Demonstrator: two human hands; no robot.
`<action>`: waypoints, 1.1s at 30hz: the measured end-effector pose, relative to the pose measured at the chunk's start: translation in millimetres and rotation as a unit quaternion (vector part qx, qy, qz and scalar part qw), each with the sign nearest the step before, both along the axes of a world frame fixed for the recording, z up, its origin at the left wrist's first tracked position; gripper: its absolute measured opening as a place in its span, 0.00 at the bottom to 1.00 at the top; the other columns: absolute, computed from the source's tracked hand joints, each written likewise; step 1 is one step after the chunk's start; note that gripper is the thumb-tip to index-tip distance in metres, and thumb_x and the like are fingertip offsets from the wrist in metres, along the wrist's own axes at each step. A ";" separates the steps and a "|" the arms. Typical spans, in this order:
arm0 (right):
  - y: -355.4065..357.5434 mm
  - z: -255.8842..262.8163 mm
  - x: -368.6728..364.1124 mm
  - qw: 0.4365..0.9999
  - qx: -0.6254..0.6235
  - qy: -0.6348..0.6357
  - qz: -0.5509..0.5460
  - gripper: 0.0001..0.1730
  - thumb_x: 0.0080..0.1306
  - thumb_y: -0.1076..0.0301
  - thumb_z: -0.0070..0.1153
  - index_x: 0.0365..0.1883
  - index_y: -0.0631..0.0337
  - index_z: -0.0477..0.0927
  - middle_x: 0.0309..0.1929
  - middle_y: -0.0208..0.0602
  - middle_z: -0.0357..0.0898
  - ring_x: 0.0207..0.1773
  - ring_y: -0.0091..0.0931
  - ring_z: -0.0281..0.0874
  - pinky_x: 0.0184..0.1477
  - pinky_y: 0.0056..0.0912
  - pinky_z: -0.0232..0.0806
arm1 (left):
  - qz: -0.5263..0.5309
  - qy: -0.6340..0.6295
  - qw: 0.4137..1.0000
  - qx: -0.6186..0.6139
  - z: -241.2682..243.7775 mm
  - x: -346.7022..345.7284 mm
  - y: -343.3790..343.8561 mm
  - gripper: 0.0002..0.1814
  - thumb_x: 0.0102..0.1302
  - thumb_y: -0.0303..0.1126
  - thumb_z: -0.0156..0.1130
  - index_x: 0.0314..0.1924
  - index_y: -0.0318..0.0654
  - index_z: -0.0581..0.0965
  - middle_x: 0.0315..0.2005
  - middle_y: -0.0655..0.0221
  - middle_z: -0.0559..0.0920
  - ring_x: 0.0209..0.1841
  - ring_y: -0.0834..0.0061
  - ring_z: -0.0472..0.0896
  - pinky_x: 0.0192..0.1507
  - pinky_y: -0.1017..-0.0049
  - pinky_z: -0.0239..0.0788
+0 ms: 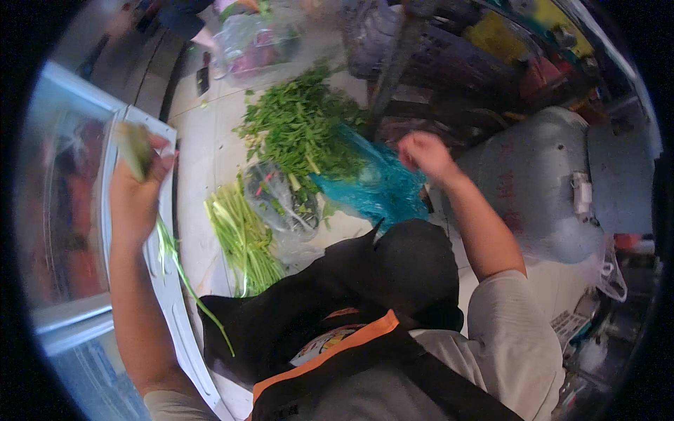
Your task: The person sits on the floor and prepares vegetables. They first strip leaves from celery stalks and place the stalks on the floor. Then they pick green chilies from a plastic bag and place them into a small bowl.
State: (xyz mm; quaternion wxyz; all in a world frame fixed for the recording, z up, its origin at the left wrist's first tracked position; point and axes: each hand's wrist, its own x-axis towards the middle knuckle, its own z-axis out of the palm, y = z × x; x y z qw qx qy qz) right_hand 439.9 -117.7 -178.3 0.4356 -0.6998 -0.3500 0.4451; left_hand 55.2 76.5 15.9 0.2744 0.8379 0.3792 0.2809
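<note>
My left hand point(137, 194) is raised at the left beside a glass-fronted cabinet, its fingers closed around a celery-like stalk point(131, 150) whose upper end is blurred. A thin green stem point(197, 297) trails below that wrist. On the right, my right hand point(425, 155) is curled into a loose fist above a blue plastic bag point(379, 184); nothing shows in it. A heap of leafy greens point(295, 126) spreads on the floor, partly over the bag. Nearer me lies a bundle of trimmed pale-green stalks point(242, 237). Beside it, clear plastic point(287, 210) covers something dark.
The cabinet point(142, 118) with a white frame stands close on my left. To the right lies a large grey metal cylinder point(532, 184). A metal rack leg point(392, 73) rises behind the greens. Farther off are a clear bag of produce point(258, 47) and a dark-handled item point(203, 76).
</note>
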 end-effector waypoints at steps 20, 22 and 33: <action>-146.4 -294.3 -2.9 0.885 -0.391 -0.238 -0.084 0.28 0.53 0.63 0.55 0.50 0.69 0.65 0.48 0.58 0.71 0.53 0.44 0.70 0.51 0.43 0.65 | -0.058 0.168 0.984 0.028 -65.4 30.0 3.2 0.09 0.55 0.26 0.64 0.37 0.36 0.75 0.30 0.62 0.80 0.33 0.69 0.78 0.37 0.76 0.68; -129.7 -235.8 -13.9 0.888 -0.402 -0.219 -0.040 0.33 0.53 0.61 0.56 0.54 0.69 0.60 0.53 0.58 0.67 0.56 0.45 0.67 0.53 0.42 0.63 | -0.035 0.193 0.980 -0.032 -86.4 20.1 -0.4 0.10 0.55 0.27 0.64 0.38 0.37 0.76 0.28 0.62 0.79 0.30 0.70 0.77 0.36 0.76 0.68; -238.4 -139.4 -47.6 0.990 0.010 0.084 -0.112 0.21 0.67 0.65 0.41 0.57 0.62 0.62 0.52 0.39 0.67 0.52 0.29 0.68 0.53 0.31 0.62 | 0.029 0.171 0.973 -0.151 -125.5 47.5 20.1 0.13 0.55 0.36 0.64 0.35 0.35 0.74 0.21 0.57 0.77 0.25 0.65 0.76 0.31 0.68 0.67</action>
